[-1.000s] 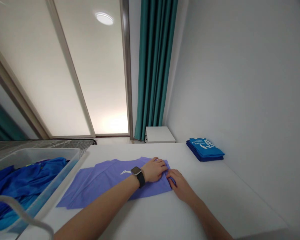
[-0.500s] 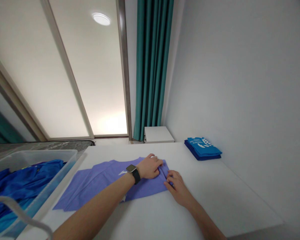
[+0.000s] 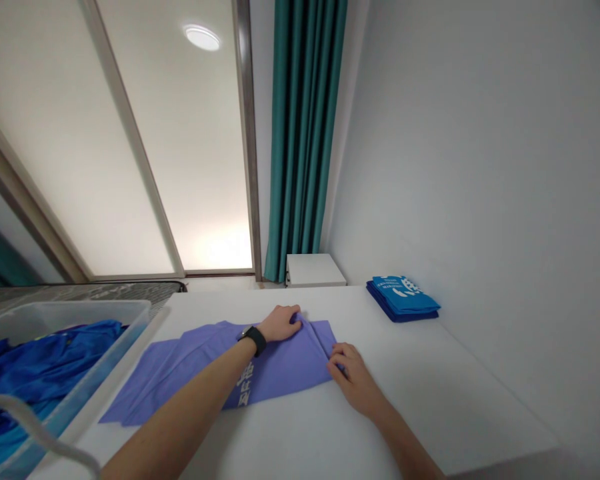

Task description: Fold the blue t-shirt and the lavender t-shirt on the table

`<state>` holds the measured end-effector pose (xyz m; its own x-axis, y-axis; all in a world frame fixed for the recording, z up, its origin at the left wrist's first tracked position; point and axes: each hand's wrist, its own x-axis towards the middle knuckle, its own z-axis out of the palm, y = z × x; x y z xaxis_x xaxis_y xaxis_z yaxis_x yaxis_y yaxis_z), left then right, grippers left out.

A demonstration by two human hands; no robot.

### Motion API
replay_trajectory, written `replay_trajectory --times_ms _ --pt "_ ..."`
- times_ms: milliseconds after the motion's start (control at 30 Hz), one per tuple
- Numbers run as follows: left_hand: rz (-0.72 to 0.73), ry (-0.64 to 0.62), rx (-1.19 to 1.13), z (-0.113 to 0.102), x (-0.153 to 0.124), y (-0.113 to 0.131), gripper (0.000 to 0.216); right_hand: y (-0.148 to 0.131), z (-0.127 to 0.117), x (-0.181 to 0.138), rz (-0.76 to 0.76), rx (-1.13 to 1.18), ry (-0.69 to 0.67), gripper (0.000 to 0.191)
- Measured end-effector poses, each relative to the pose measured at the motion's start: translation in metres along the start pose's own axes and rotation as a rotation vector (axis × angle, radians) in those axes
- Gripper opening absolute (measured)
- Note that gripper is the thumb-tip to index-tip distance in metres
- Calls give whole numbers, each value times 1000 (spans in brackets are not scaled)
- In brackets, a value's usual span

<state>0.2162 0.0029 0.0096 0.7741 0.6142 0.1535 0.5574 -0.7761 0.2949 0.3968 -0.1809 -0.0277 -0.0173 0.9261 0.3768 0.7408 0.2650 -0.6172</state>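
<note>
A lilac T-shirt point(image 3: 280, 363) with white print lies flat on the white table point(image 3: 430, 393). My left hand point(image 3: 281, 323), with a dark watch on its wrist, rests at the shirt's far edge, its fingers curled over a raised fold of the cloth. Near the shirt's right edge my right hand point(image 3: 349, 373) pinches the fabric at the corner closest to me. Both forearms reach across the shirt from the bottom of the view.
A stack of folded blue shirts point(image 3: 403, 298) sits at the table's far right by the wall. A clear plastic bin point(image 3: 70, 373) with loose blue garments stands at the left. Behind the table are a white cabinet point(image 3: 314, 270) and a teal curtain point(image 3: 305, 133).
My left hand has slid away from me along the shirt's right part to its far edge, lifting a fold. White lettering now shows beside my forearm. My right hand has barely shifted.
</note>
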Motion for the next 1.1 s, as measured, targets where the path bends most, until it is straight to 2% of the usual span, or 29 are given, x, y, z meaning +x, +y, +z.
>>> replay_trajectory --times_ms 100,367,667,733,833,933,1100 --pt "-9 24 -37 4 -1 -3 14 1 5 -2 13 -96 12 15" --pt "14 105 -29 16 -4 -9 19 2 8 -1 91 -378 103 24" --pt "12 172 114 13 -3 -4 18 3 8 -1 109 -371 135 8" --pt "-7 188 147 11 -4 -1 20 2 8 -1 110 -359 148 13" --pt "-40 217 187 6 -8 13 27 3 8 -2 134 -392 176 24" --pt "-29 211 200 5 -18 38 29 7 7 -3 183 -441 177 26" --pt "20 129 150 20 -47 71 51 20 5 -6 196 -516 145 32"
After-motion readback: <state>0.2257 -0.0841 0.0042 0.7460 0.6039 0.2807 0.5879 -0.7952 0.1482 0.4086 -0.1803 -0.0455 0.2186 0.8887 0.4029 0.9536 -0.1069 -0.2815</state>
